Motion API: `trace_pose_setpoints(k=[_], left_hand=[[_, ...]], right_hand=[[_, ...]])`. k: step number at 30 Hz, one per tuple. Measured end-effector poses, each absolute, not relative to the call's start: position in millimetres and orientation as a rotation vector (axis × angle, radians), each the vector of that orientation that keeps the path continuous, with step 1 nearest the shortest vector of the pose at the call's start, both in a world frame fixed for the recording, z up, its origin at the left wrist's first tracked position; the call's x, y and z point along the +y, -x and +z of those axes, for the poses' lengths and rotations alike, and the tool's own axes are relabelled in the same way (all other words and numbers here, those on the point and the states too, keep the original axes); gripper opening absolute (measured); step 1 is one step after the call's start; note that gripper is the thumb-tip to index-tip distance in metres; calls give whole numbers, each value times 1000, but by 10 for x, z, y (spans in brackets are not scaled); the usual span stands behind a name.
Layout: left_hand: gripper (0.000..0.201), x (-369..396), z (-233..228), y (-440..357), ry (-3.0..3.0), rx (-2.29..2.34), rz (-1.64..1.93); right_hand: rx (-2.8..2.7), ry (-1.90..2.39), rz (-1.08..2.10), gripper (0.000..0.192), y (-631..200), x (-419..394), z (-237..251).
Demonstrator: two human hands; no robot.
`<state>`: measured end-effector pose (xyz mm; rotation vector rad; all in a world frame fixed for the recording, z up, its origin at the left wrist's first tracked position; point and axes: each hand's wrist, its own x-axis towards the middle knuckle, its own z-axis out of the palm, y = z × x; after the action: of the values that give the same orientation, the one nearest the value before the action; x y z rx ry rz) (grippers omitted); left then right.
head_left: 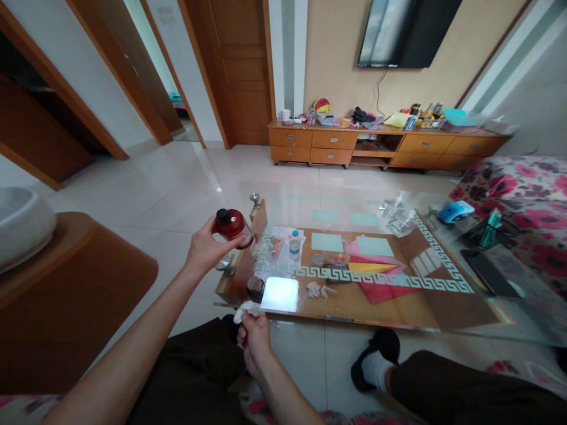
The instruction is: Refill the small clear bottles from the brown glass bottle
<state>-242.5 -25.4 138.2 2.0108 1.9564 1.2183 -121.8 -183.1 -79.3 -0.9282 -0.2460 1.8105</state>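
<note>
My left hand [206,247] is wrapped round a brown bottle [231,224] with a black cap, held tilted above the left end of the glass coffee table [372,283]. Lower down, near the table's front edge, my right hand [255,337] is closed on a crumpled white tissue [246,308]. Just beyond the tissue stands a small dark jar [256,288], beside a bright white square [280,294] on the table. More crumpled tissue [319,291] lies to the right of that square.
A small clear bottle [295,244] with a blue cap and a glass ashtray [401,221] are on the table. At the right lie a black tray [489,274] and a blue-and-white object [455,212]. A wooden cabinet [332,141] lines the far wall; a rounded wooden stand [88,283] is at left.
</note>
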Motion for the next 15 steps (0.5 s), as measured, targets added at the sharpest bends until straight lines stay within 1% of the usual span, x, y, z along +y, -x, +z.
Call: trace_pose_setpoints(k=[2, 5, 7, 11, 15], left_hand=[[62, -263, 1378, 2462, -1997, 1958, 1224], [64, -271, 1359, 2483, -1985, 1961, 1219], [64, -270, 1340, 2467, -1986, 1957, 1202], [64, -236, 1285, 2367, -2011, 1889, 1166], [64, -189, 1235, 2227, -2060, 1808, 1139]], right_hand=[[-174, 864, 1907, 46, 1149, -1808, -781], [-56, 796, 1876, 43, 668, -1709, -713], [24, 748, 1782, 45, 112, -1633, -652], [19, 720, 1555, 34, -1314, -1631, -577], [-29, 571, 1224, 32, -2547, -1797, -587]])
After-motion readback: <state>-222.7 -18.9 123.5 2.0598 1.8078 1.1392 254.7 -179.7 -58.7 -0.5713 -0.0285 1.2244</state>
